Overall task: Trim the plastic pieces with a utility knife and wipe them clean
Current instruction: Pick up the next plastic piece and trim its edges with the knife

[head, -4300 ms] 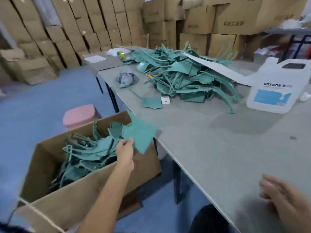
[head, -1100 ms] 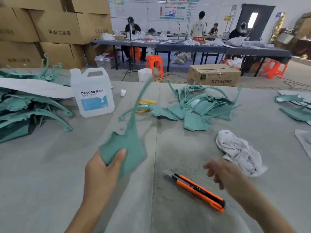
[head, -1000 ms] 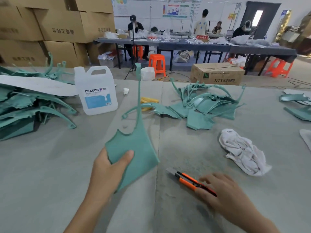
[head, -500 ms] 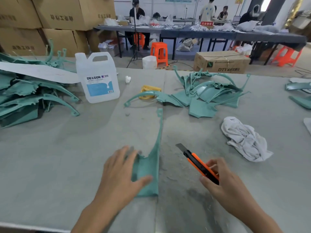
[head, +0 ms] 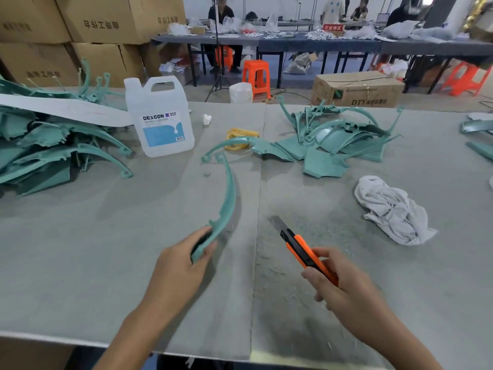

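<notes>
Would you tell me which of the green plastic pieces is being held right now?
The long curved piece gripped at its near end by the left hand; the other green pieces lie untouched in piles.

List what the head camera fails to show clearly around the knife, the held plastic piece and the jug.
- Utility knife: rear of the handle, hidden inside the right hand.
- Green plastic piece: its wide end, covered by the left hand and motion-blurred.
- Jug: small print under DEXCON, too small to read.
- Left pile of green pieces: cut off by the frame edge.
</notes>
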Demonstrator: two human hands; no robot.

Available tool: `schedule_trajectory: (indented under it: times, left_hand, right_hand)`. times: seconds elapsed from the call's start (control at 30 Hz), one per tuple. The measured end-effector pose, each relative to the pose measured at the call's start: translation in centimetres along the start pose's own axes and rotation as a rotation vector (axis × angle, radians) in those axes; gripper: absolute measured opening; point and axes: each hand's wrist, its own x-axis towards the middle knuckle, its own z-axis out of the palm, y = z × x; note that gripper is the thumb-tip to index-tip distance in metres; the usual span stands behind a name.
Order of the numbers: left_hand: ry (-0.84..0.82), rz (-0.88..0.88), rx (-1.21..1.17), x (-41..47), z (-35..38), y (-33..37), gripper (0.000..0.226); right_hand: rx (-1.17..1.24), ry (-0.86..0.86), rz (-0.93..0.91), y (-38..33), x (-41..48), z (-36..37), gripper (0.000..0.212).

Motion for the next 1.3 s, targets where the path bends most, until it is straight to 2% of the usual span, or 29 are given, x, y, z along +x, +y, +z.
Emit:
schedule_trajectory:
  times: [0.07,0.17,0.23,0.37,0.5,0.57,0.63,0.87,1.1,1.17,1.3]
  left_hand:
    - [-0.009,-0.061,-0.205,-0.1,-0.5,0.3,0.022]
    - [-0.112,-0.198,-0.569,-0.9,0.2,1.9,0.020]
    - [-0.177,-0.301,-0.653,-1.6,1.4,2.7,0.017]
    - [-0.124,-0.421,-0.671,-2.7,3.1,2.5,0.014]
    - [-0.164,-0.346,-0.663,-3.3,3.5,2.1,0.011]
    - [-0.184,-0.298,-0.639,-3.4,3.3,2.2,0.035]
    - [-0.199,-0.265,-0.632,-3.6,3.3,2.3,0.048]
    - [-0.206,-0.229,-0.636,-3.8,3.0,2.4,0.054]
    - [-0.188,-0.283,-0.589,-3.5,3.3,1.9,0.046]
    - [-0.195,-0.294,-0.618,-3.6,3.3,1.6,0.044]
    - [-0.208,-0.230,-0.587,-3.4,3.2,1.2,0.034]
  right_hand:
    - [0.070,0.010,-0.023,-0.7,-0.2,0.6,0.031]
    - [0.173,0.022,-0.053,-2.3,-0.5,1.4,0.019]
    - [0.170,0.021,-0.082,-3.2,-0.4,1.7,0.026]
    - [0.027,-0.030,-0.150,-4.5,-0.5,1.9,0.031]
    - [-0.148,-0.012,-0.212,-6.0,-0.4,2.5,0.036]
    - [-0.226,-0.022,-0.237,-7.1,-0.1,2.9,0.036]
    - [-0.278,-0.038,-0.263,-7.9,0.0,3.3,0.038]
    - [-0.305,-0.068,-0.259,-8.8,0.0,3.2,0.035]
    - [-0.419,-0.005,-0.218,-8.2,2.5,1.9,0.035]
    - [-0.460,0.027,-0.164,-7.3,4.7,1.1,0.031]
    - [-0.537,-0.028,-0.129,-4.9,11.4,-0.4,0.026]
